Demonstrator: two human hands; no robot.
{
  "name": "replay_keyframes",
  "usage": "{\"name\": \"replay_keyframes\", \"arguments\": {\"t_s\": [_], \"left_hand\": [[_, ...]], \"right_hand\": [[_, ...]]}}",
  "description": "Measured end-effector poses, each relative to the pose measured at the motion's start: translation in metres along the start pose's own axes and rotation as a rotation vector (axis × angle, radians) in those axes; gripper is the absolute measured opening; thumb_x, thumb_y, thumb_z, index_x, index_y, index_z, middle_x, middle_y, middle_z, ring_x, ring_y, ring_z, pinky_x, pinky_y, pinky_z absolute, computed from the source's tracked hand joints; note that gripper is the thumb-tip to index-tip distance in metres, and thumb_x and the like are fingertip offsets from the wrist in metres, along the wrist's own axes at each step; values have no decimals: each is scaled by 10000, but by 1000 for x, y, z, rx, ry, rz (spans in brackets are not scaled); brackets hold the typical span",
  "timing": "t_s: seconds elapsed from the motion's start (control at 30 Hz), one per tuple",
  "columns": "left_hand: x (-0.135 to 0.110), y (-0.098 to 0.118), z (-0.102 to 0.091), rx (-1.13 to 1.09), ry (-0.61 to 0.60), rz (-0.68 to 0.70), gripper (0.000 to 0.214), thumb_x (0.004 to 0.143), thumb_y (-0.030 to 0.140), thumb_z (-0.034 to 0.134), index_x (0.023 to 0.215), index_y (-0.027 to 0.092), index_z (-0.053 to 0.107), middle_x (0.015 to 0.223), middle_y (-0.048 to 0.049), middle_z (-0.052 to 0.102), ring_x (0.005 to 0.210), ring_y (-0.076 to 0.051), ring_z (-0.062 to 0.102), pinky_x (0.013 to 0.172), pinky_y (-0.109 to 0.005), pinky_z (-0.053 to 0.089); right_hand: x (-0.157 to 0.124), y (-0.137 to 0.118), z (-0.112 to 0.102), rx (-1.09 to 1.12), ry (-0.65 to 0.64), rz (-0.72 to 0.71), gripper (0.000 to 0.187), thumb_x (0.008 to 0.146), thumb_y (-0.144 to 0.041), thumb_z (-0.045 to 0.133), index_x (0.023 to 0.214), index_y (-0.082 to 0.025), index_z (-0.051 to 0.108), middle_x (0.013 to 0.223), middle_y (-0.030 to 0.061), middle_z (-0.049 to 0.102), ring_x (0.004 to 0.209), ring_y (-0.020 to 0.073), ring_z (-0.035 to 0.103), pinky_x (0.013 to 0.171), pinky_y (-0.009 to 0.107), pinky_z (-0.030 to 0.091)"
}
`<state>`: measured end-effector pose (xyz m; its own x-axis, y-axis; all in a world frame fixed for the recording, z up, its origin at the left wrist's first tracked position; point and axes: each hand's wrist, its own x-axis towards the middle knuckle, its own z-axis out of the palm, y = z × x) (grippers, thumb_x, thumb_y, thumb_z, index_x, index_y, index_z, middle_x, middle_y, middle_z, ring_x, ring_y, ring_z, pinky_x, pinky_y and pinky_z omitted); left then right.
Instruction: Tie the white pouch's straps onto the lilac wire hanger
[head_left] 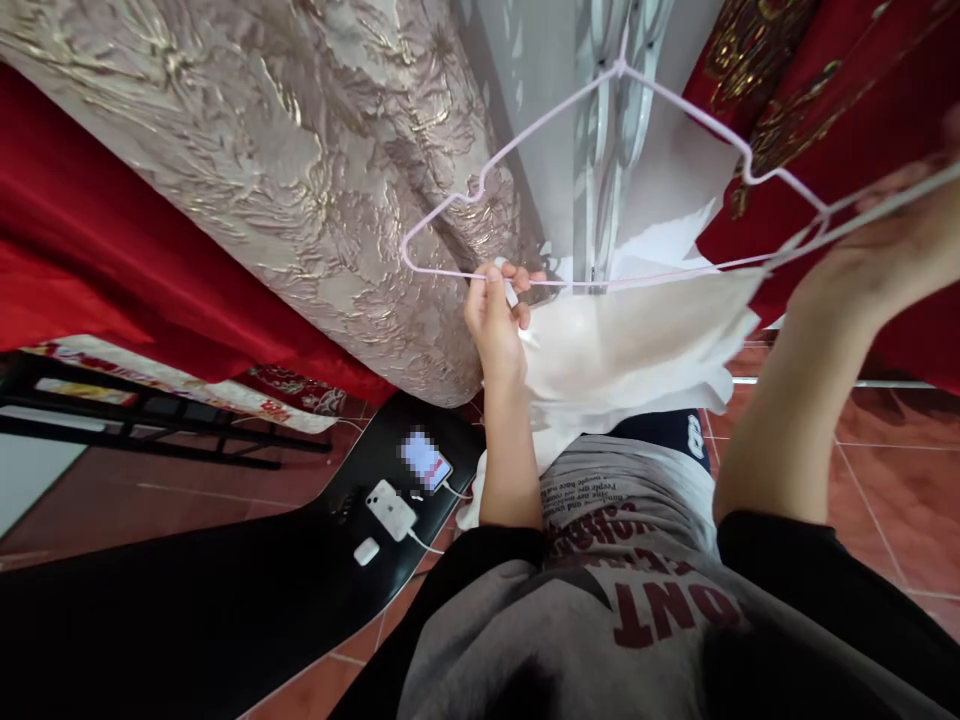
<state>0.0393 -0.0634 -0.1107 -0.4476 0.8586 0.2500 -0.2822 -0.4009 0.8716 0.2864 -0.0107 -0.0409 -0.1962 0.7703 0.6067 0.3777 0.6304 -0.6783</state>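
Hanger (621,68), lower bar held in left fingers (516,270).

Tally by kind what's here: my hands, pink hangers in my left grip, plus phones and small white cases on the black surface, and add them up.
Hands, left hand and right hand: 2
Pink hanger: 1
Phones, one screen up, one back up: 2
Small white case: 1
Total: 6

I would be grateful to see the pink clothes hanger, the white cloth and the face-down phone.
Pink clothes hanger (620,68): head view, joint below the hook.
White cloth (637,335): head view, middle of the fabric.
Face-down phone (388,507): head view, its pale back.
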Motion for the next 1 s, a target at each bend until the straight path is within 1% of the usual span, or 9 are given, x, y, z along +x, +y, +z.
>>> {"name": "replay_keyframes", "arguments": {"t_s": [0.2, 0.33, 0.43, 0.53, 0.63, 0.73, 0.83, 0.9, 1.0], "left_hand": [[-4, -5, 2, 15, -73, -38, 283, 1012, 485, 639, 923, 223, 698, 893, -95, 722, 1006, -231, 775, 464, -235, 379], [-4, -10, -3, 9, -95, -29, 258, 947, 482, 704, 967, 224, 711, 1001, -120, 775, 1055, -260, 774, 484, -235, 406], [4, -9, -23, 65, 20, 55, 202, 898, 404, 735, 987, 224, 706, 1135, -121, 785, 1106, -263, 762, 527, -233, 448], [15, -5, -51, 159, 218, 269, 164, 958, 370, 642, 1006, 229, 711, 1207, -93, 776, 1192, -263, 731, 585, -251, 485], [24, 6, -74, 201, 310, 477, 134, 980, 333, 650, 973, 227, 732, 1194, -59, 787, 1216, -267, 717, 662, -298, 530], [34, 22, -79, 252, 212, 571, 64, 910, 288, 775, 961, 251, 776, 1109, -15, 815, 1166, -259, 741, 854, -402, 596], [47, 42, -65, 355, -56, 505, 114, 892, 285, 811, 1004, 265, 822, 1076, -18, 826, 1109, -249, 760, 1040, -460, 581], [57, 54, -49, 404, -199, 420, 113, 871, 280, 832, 980, 250, 824, 1025, -28, 823, 1035, -234, 763, 1023, -428, 592], [71, 68, -27, 435, -278, 304, 108, 833, 181, 844, 788, 238, 765, 786, 6, 756, 862, -203, 724, 884, -350, 603]], "right_hand": [[-44, -4, 41, -146, -55, -79, 306, 941, -506, 672, 1156, -311, 770, 1004, 49, 805, 1017, 292, 720, 986, 492, 492], [-56, 2, 55, -217, -112, -87, 273, 1002, -470, 581, 1097, -321, 789, 1063, 41, 812, 994, 294, 718, 1018, 514, 463], [-60, 5, 56, -219, -86, -90, 297, 1021, -478, 550, 1136, -336, 783, 1084, 30, 807, 1032, 300, 704, 1056, 532, 436], [-65, 6, 52, -222, -25, -103, 329, 1015, -539, 559, 1158, -338, 777, 1085, 30, 801, 1074, 309, 696, 1073, 541, 419], [-68, 6, 47, -235, 7, -103, 363, 1011, -584, 551, 1130, -331, 783, 1067, 33, 801, 1056, 303, 698, 1045, 529, 432], [-68, 6, 46, -243, -5, -111, 371, 1001, -601, 561, 1137, -333, 779, 1058, 33, 800, 1039, 298, 697, 1023, 520, 444], [-68, 7, 49, -240, -6, -114, 367, 992, -603, 575, 1135, -330, 772, 1062, 31, 799, 1035, 296, 696, 1018, 516, 448], [-69, 8, 51, -240, 14, -107, 357, 989, -599, 580, 1103, -322, 774, 1045, 29, 800, 1027, 293, 691, 1019, 512, 448], [-71, 9, 52, -241, 55, -105, 353, 984, -607, 584, 1039, -315, 773, 1016, 24, 800, 1006, 291, 683, 1019, 513, 447]]}}
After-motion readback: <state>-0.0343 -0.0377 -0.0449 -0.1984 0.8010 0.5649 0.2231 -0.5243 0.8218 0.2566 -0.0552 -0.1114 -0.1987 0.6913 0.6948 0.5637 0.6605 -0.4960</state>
